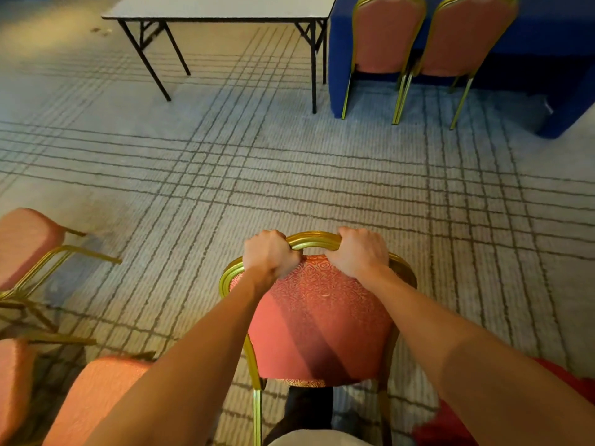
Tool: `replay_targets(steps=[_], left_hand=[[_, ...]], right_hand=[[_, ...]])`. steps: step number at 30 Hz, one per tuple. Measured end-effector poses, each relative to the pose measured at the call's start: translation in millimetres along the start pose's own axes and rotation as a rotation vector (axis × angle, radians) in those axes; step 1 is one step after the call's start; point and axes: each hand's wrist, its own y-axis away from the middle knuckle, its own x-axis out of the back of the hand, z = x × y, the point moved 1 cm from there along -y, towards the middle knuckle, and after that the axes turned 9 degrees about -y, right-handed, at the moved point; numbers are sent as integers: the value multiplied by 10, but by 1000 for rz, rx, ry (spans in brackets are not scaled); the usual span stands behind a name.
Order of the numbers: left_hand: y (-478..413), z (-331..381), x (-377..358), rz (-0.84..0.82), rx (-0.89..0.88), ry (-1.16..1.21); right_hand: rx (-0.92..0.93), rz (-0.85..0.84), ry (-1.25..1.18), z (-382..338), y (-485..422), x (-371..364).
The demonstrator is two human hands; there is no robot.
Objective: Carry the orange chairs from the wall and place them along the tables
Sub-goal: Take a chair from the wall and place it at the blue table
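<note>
An orange padded chair (317,320) with a gold metal frame is right in front of me, its backrest facing me. My left hand (269,254) grips the left part of the gold top rail. My right hand (360,251) grips the same rail just to the right. Ahead stands a bare folding table (225,9) with black legs. To its right is a table under a blue cloth (547,33), with two orange chairs, one (384,40) beside the other (460,43), set against it.
More orange chairs stand at the left: one seat (24,239) at mid left, another (96,397) at the bottom left. Something red (450,426) lies at the bottom right. Patterned carpet (289,162) stretches between me and the tables.
</note>
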Motion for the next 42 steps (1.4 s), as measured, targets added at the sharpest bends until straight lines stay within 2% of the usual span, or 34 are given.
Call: replay_targets(steps=[7, 17, 23, 34, 42], left_hand=[[-826, 241, 201, -63, -167, 39], [-1757, 1017, 735, 1, -373, 69], [-2365, 1803, 1010, 54, -504, -5], [-3574, 3630, 1592, 140, -575, 48], [-4492, 4585, 1842, 161, -688, 51]], right_hand=[[-144, -18, -9, 161, -563, 196], [-285, 52, 13, 735, -1239, 826], [-317, 133, 11, 1395, -1663, 1195], [-351, 254, 38, 3015, -2762, 2122], [-386, 236, 108, 3862, -3588, 2625]])
